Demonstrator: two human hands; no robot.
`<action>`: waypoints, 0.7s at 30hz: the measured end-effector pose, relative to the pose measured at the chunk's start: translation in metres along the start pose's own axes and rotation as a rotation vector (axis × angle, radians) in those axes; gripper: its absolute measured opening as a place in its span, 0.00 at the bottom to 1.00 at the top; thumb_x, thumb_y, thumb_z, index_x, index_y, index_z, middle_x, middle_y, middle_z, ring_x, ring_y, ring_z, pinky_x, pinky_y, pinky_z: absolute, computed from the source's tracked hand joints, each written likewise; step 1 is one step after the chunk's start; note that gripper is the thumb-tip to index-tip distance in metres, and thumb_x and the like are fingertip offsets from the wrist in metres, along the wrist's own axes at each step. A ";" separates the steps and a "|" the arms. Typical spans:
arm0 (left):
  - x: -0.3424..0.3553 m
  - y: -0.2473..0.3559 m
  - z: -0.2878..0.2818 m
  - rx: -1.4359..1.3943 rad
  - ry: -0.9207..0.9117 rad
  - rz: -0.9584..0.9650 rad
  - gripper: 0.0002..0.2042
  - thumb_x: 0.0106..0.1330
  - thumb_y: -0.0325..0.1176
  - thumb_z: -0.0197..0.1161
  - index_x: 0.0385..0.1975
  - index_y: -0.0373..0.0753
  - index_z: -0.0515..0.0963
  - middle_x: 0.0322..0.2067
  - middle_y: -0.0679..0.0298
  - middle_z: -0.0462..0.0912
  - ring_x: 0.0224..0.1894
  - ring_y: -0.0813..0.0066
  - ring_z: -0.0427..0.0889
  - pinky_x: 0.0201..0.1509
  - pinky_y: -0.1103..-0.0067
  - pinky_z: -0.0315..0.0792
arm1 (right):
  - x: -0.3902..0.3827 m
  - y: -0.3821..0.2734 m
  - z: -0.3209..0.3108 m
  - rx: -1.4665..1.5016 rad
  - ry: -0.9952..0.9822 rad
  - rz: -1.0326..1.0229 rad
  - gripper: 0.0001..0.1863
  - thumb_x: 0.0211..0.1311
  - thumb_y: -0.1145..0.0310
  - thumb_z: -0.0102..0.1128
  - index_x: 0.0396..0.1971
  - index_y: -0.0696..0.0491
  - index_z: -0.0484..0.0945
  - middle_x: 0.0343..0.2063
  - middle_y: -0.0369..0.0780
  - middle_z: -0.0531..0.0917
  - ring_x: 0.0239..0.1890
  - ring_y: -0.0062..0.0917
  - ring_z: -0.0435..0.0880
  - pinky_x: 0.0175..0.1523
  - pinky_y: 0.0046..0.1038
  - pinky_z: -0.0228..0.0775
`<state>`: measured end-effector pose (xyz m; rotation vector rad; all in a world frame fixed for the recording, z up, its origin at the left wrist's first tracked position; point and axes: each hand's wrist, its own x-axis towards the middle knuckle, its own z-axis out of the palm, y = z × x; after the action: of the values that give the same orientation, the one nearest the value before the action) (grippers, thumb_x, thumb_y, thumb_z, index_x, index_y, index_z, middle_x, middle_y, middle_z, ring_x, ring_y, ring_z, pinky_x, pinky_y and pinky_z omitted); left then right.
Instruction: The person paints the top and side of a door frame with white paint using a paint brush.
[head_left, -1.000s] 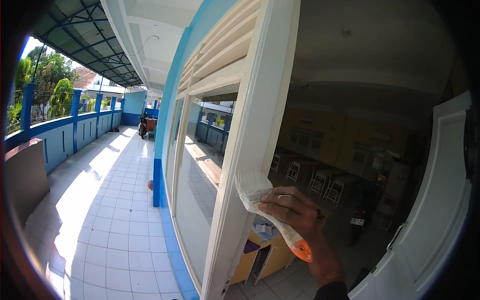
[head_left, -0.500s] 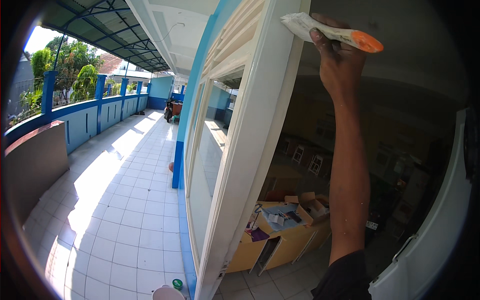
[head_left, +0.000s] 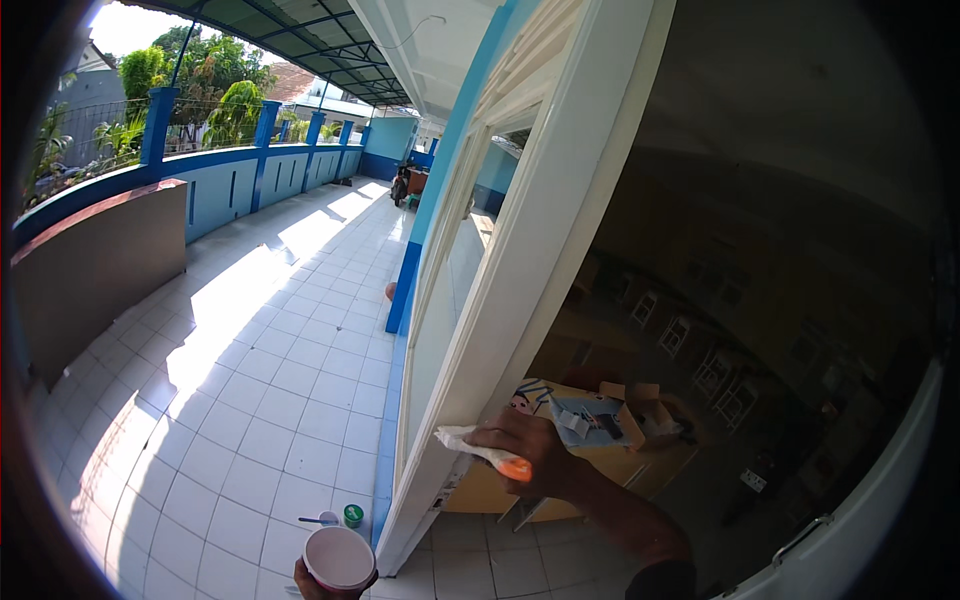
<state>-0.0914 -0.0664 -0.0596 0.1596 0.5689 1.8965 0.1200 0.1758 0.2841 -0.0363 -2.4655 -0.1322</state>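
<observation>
My right hand is closed round a paintbrush with a whitish, paint-smeared body and an orange handle end. The brush's pale end lies at the white door frame, low down; whether the bristles touch it I cannot tell. At the bottom edge, my left hand grips a round tub with a pale inside, its fingers showing on both sides. Its contents look whitish, but their level is unclear.
Behind the tub, a small green-lidded pot and a thin stick-like tool are on the tiled floor. Past the frame stands a desk with an open cardboard box. A white door is at right, a brown panel at left.
My right hand has come down with the paintbrush from the top of the door frame to its lower part. My left hand has come into view holding the tub.
</observation>
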 end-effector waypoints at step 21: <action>-0.025 -0.026 0.038 -0.411 -0.144 -0.154 0.35 0.69 0.58 0.47 0.70 0.40 0.69 0.68 0.52 0.72 0.70 0.49 0.72 0.74 0.47 0.66 | -0.052 -0.012 0.056 -0.103 0.200 -0.133 0.22 0.51 0.77 0.73 0.49 0.49 0.86 0.44 0.38 0.84 0.47 0.34 0.85 0.48 0.36 0.82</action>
<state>-0.0459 -0.0697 -0.0345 -0.0162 0.0846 1.7933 0.1255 0.1699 0.2069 0.0927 -2.2594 -0.3056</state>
